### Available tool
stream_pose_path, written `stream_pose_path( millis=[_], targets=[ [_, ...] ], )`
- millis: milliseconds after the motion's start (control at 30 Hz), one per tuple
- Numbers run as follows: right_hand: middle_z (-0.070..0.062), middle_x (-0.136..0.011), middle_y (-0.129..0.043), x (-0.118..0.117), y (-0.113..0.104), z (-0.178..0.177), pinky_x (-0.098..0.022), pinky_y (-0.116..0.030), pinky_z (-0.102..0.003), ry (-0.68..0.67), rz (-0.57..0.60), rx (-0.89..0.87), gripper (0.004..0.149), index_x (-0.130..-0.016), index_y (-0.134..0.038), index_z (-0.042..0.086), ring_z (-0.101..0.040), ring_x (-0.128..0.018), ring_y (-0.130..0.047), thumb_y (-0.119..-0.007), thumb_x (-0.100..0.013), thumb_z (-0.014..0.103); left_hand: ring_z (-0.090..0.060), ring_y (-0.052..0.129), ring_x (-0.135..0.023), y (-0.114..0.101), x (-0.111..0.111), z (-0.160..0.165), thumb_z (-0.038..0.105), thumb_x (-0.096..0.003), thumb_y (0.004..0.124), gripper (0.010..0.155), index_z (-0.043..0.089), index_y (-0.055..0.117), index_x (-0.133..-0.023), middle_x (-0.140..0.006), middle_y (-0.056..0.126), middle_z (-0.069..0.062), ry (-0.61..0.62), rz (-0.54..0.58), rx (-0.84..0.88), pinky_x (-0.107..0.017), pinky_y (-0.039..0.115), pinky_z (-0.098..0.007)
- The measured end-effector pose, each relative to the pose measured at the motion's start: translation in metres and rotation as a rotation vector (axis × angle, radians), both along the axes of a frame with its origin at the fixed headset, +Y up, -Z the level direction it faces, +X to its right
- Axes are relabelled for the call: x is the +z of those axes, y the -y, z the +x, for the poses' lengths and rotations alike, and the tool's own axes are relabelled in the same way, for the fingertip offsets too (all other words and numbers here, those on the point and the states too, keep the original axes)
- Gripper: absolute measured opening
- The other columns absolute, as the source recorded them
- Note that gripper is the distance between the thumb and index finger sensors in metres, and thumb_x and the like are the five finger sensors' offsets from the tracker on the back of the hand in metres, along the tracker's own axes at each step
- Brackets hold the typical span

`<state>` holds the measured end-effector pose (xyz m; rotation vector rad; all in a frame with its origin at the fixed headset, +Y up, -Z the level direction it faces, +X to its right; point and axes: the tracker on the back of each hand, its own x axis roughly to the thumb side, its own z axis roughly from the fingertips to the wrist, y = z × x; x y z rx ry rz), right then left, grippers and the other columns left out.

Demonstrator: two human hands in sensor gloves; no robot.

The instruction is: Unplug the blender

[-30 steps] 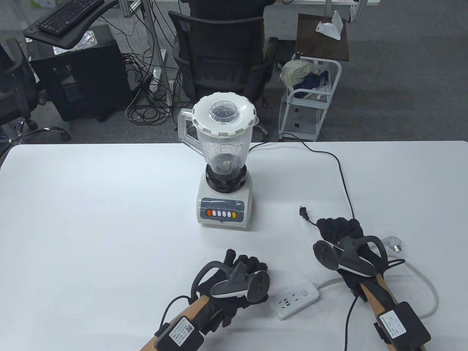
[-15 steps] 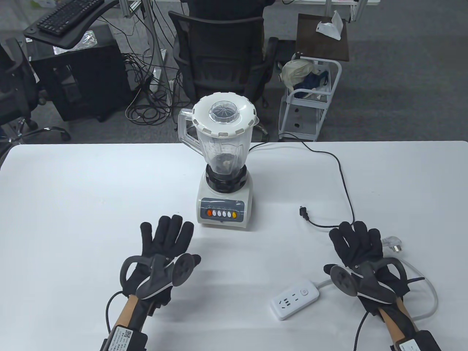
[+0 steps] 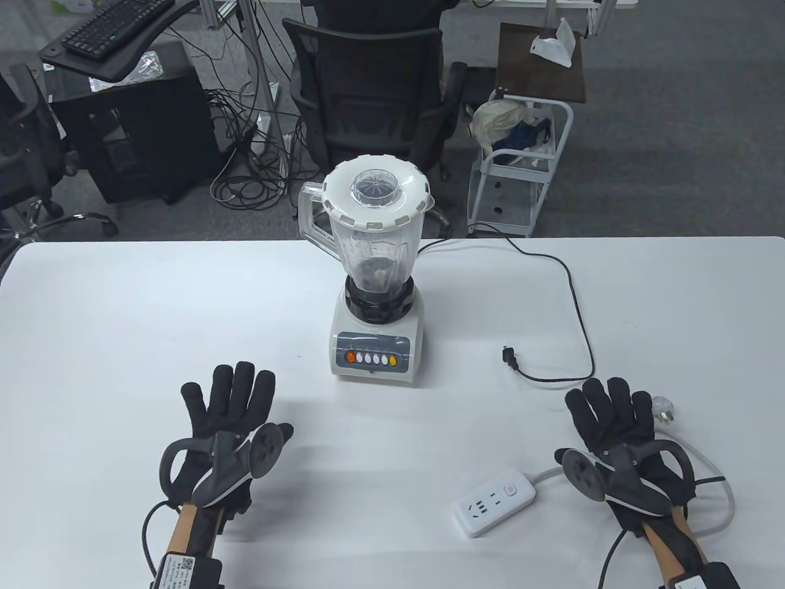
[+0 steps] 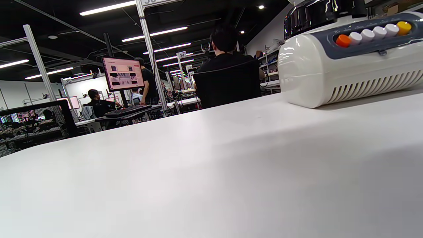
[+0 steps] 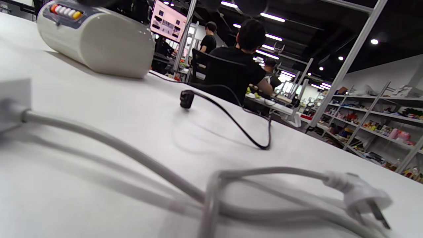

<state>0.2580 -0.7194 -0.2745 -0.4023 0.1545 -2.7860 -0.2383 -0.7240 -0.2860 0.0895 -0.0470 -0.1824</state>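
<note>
The white blender (image 3: 375,270) stands at the table's middle, its base in the left wrist view (image 4: 350,62) and right wrist view (image 5: 96,43). Its black cord (image 3: 576,307) runs right and ends in a black plug (image 3: 508,356) lying loose on the table, apart from the white power strip (image 3: 495,501); the plug also shows in the right wrist view (image 5: 186,98). My left hand (image 3: 236,402) lies flat and open, empty, left of the blender. My right hand (image 3: 613,411) lies flat and open, empty, right of the power strip.
The power strip's white cable (image 5: 132,152) loops under my right hand and ends in a white plug (image 3: 665,410), also in the right wrist view (image 5: 360,195). Behind the table stand an office chair (image 3: 368,98) and a white cart (image 3: 521,165).
My right hand let go of the blender's cord and drew back right, now flat and open. My left hand swung from beside the power strip out to the left and spread flat.
</note>
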Motion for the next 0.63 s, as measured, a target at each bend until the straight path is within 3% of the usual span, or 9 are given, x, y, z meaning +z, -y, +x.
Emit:
stream_pose_path(
  millis=[633],
  targets=[
    [-0.029,-0.116,-0.034,0.0033,0.0038,-0.0053,-0.070,-0.029,-0.074,-0.010,-0.020,0.025,0.086,-0.110,-0.029,0.006,-0.062,-0.102,-0.033,-0.050,-0.045,0.058,-0.038,0.025,-0.120,0.0034,0.0041,-0.0012,0.070,-0.0453,0.043,0.087,0.029,0.021,-0.119,-0.128,0.023,-0.005,0.008,0.004,-0.012,-0.079,0.018,-0.070]
  ],
)
